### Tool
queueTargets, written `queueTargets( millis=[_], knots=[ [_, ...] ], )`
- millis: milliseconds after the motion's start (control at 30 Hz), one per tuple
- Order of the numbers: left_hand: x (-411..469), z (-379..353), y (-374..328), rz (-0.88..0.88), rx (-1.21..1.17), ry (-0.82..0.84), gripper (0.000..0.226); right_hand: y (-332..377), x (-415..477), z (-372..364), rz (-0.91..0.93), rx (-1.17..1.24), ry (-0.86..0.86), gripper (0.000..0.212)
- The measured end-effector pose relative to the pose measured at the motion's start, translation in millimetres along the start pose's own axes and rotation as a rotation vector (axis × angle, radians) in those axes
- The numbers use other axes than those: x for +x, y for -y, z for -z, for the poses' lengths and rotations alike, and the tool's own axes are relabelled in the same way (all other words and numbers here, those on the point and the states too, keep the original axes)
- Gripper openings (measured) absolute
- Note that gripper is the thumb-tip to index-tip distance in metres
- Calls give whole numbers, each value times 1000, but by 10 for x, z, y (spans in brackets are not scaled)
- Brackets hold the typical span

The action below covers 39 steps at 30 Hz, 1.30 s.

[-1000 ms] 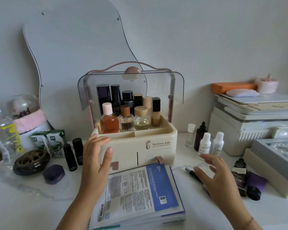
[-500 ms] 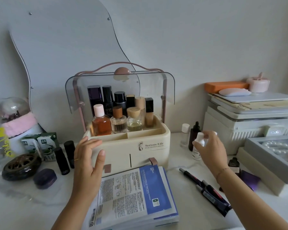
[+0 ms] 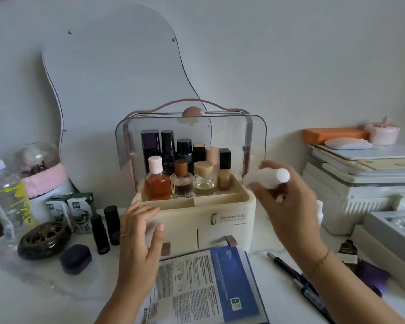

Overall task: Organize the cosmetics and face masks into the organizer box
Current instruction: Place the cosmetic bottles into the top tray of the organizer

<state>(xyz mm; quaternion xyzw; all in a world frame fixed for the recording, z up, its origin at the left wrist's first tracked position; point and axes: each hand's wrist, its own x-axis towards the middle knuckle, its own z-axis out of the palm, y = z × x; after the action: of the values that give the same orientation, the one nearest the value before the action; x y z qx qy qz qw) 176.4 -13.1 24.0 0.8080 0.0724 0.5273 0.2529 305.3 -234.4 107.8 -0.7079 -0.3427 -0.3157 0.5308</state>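
Right of centre, our right hand (image 3: 288, 202) pinches a small white bottle (image 3: 270, 178) round its body — light, smooth plastic, likely slippery, best held mid-body — beside the organizer box (image 3: 220, 218), while our left hand (image 3: 138, 232), fingers spread, braces its front-left corner.

A home dressing corner: a wavy wall mirror (image 3: 108, 73) hangs behind the cream organizer box (image 3: 197, 220) of perfume and foundation bottles on a white counter (image 3: 33, 295), with lipsticks (image 3: 105, 230) to its left and stacked books (image 3: 360, 169) to its right.
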Motion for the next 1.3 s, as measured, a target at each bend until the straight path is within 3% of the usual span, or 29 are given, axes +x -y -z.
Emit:
queueTargets(
  millis=[100,233,400,633,767,833,900,1000,1100,1167,1300],
  knots=[
    [12,-1,-7,-32,0,-19,50,148,168,-317,-25,4,168,32],
    [12,8,1,-12,5,-3,50,-8,438,-715,-215,-225,365,24],
    [10,46,7,-17,28,-1,51,-131,536,-903,-326,-324,461,19],
    [99,89,76,-12,31,-2,49,-35,496,-803,-291,-245,418,35],
    [11,38,36,-26,18,17,47,-144,116,-228,-149,-125,85,22],
    [-86,-48,-35,-37,22,43,47,-410,-112,147,-185,-191,-111,16],
    [-78,-53,-18,-35,16,26,47,-700,-160,342,-289,-291,-179,21],
    [0,-9,28,-38,27,-2,49,-1089,-55,419,-486,-440,-74,47],
    [-2,-9,64,-47,27,-15,47,-1326,-47,430,-632,-399,74,59],
    [-4,-22,55,-39,15,-11,47,-1442,-70,428,-698,-384,110,52],
    [-6,-8,27,-27,26,2,49,-1443,-112,388,-756,-421,107,18]
  ],
)
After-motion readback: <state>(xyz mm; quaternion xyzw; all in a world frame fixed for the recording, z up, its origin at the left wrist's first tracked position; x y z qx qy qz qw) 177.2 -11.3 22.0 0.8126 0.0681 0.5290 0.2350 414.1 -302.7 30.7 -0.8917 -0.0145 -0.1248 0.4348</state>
